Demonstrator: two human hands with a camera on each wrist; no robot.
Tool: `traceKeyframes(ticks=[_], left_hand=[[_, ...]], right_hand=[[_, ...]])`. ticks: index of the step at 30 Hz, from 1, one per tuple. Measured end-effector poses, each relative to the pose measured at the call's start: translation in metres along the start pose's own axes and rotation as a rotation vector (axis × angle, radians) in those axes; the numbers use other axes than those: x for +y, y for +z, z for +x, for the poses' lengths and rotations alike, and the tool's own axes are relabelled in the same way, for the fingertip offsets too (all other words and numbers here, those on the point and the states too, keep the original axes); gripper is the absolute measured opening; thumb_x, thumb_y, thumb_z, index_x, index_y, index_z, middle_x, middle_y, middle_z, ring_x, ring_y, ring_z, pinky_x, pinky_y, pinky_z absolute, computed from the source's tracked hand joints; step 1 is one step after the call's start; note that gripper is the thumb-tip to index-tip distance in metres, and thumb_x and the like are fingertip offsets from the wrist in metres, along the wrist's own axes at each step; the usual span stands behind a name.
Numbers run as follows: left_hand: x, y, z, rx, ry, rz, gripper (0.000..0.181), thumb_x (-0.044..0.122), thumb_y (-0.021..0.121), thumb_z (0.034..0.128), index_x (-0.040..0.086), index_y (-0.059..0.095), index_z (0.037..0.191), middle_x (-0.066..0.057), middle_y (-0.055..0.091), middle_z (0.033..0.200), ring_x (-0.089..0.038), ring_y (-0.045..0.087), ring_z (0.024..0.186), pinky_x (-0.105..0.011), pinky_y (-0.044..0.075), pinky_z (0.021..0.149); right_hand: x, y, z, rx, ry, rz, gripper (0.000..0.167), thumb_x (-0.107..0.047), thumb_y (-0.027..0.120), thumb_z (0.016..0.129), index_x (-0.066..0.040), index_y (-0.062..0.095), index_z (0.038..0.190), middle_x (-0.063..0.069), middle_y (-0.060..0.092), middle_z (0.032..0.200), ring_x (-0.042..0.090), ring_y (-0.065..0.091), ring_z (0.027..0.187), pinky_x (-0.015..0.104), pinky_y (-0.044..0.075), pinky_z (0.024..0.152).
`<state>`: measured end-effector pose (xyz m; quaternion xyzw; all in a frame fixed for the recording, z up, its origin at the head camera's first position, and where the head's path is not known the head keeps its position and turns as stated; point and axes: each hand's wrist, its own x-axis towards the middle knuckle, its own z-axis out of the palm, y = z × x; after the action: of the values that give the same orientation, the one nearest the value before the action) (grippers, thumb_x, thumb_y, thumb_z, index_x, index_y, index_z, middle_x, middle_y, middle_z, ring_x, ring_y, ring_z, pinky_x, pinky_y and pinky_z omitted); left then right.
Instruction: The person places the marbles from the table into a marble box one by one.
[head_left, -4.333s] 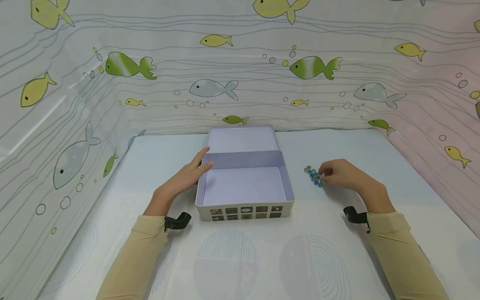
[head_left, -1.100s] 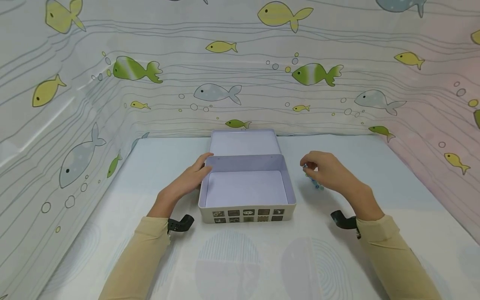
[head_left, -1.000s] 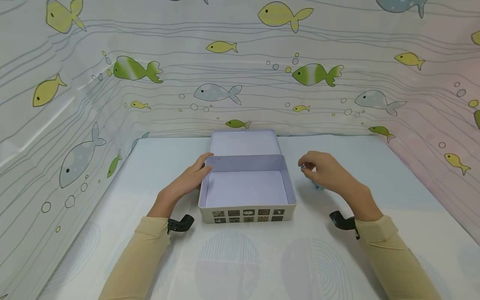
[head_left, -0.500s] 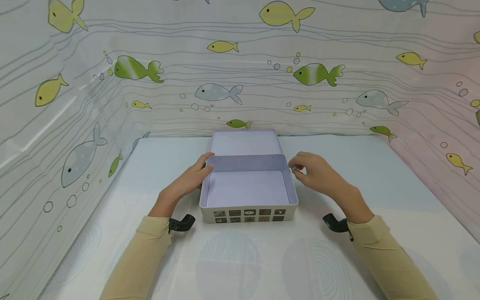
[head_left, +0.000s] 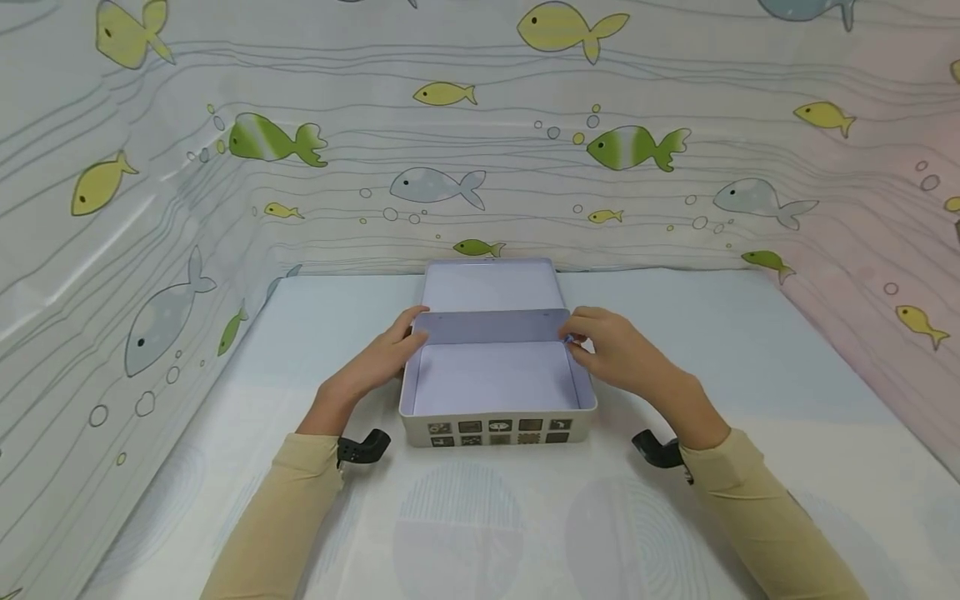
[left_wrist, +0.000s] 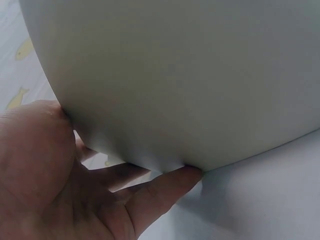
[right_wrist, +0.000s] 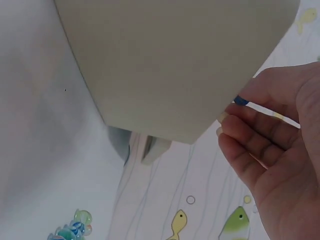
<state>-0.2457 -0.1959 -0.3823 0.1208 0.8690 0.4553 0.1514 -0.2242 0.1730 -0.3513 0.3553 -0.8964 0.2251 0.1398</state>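
A pale tin box (head_left: pixel 495 377) with a lilac inside and small printed squares on its front stands on the table, its lid (head_left: pixel 491 285) tipped back. My left hand (head_left: pixel 375 354) holds the box's left side, thumb at the rim. In the left wrist view, fingers (left_wrist: pixel 165 192) press against the outer wall. My right hand (head_left: pixel 618 350) is at the right rim, pinching a small blue marble (right_wrist: pixel 241 100) between thumb and fingertips. Several glass marbles (right_wrist: pixel 75 227) lie on the table in the right wrist view; in the head view the right hand hides them.
The table (head_left: pixel 480 517) has a pale cloth with printed circles. A fish-patterned sheet (head_left: pixel 337 225) rises behind and along both sides. Each wrist wears a black camera mount (head_left: pixel 363 447).
My right hand has picked up a marble from the group and carried it left to the box's right rim. The left hand keeps its hold on the box.
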Motion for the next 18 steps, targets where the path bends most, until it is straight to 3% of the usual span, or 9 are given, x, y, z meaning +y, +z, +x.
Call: traceKeyframes(ticks=[12, 18], left_hand=[[0.002, -0.001, 0.002, -0.023, 0.008, -0.035, 0.059, 0.037, 0.033, 0.1088, 0.027, 0.005, 0.16, -0.02, 0.007, 0.166, -0.05, 0.027, 0.146, -0.065, 0.042, 0.103], [0.0, -0.002, 0.002, -0.024, 0.009, -0.035, 0.06, 0.041, 0.035, 0.1078, 0.029, 0.007, 0.16, -0.019, 0.008, 0.166, -0.049, 0.025, 0.147, -0.064, 0.042, 0.104]], right_hand=[[-0.014, 0.008, 0.005, -0.053, -0.02, -0.008, 0.015, -0.001, 0.071, 0.088, -0.01, 0.072, 0.099, 0.0, 0.065, 0.096, 0.013, 0.063, 0.089, 0.028, 0.055, 0.077], [-0.019, 0.015, 0.009, -0.071, -0.032, 0.002, 0.015, -0.001, 0.071, 0.087, -0.01, 0.073, 0.098, 0.0, 0.065, 0.094, 0.015, 0.062, 0.086, 0.029, 0.053, 0.073]])
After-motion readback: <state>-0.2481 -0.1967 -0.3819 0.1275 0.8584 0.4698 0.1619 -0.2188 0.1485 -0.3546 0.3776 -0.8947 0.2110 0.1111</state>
